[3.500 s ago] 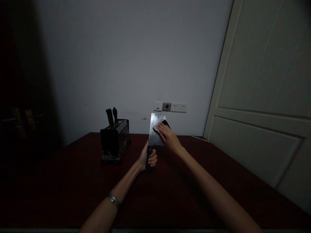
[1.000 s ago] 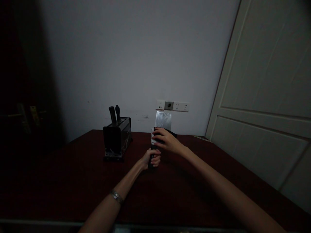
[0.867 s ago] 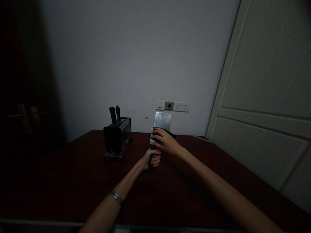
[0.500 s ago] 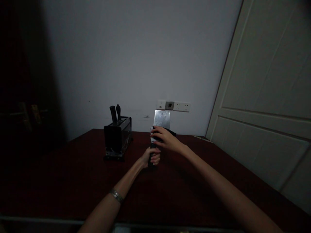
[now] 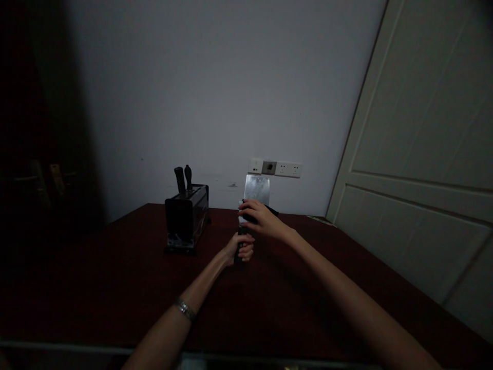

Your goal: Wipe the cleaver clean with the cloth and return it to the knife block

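Note:
A steel cleaver (image 5: 257,189) stands upright over the dark red table (image 5: 115,277), blade pointing up. My left hand (image 5: 238,247) is closed round its black handle. My right hand (image 5: 259,218) is closed on a dark cloth (image 5: 271,209) and presses it against the lower part of the blade, just above the left hand. Only the upper half of the blade shows above my fingers.
A black knife block (image 5: 186,216) with two dark handles sticking out stands on the table to the left. A white socket strip (image 5: 275,167) runs along the wall behind the cleaver. A pale door (image 5: 419,154) fills the right side.
My right hand with the cloth has slid from the upper blade down to its lower part near the handle. The left hand keeps the cleaver upright in about the same place.

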{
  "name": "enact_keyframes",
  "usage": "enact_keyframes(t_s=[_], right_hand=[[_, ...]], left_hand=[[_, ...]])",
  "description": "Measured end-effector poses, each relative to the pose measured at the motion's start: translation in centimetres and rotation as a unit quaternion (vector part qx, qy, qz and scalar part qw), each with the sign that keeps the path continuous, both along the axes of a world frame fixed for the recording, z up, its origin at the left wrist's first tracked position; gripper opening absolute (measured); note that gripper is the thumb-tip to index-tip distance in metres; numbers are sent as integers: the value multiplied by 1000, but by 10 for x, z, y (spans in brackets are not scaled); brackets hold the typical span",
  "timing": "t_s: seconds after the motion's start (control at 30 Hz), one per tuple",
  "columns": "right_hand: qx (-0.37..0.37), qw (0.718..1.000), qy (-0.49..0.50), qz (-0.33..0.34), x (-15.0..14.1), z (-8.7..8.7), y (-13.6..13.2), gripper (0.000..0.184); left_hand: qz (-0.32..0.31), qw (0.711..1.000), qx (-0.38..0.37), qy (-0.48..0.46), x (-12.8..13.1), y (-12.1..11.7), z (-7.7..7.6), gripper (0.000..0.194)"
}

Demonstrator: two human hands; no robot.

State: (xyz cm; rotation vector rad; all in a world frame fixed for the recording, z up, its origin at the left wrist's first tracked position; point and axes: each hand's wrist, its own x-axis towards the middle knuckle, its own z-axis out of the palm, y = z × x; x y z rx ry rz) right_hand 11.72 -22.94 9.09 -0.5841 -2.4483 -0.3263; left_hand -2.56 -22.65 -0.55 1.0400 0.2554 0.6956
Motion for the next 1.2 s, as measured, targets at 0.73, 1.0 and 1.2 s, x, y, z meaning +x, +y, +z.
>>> enact_keyframes(t_s=[0.73,1.0,1.2], right_hand=[[19,996,62,-59,-19,-12,-3,20],[-3,1000,16,24,-3,-4,2,17],[18,997,75,-31,-21,-15,-2,12]], left_hand=[[25,999,13,25,3,3,-5,38],[5,1000,13,20,-2,-4,6,38],[26,999,19,29,3,-3,0,36]])
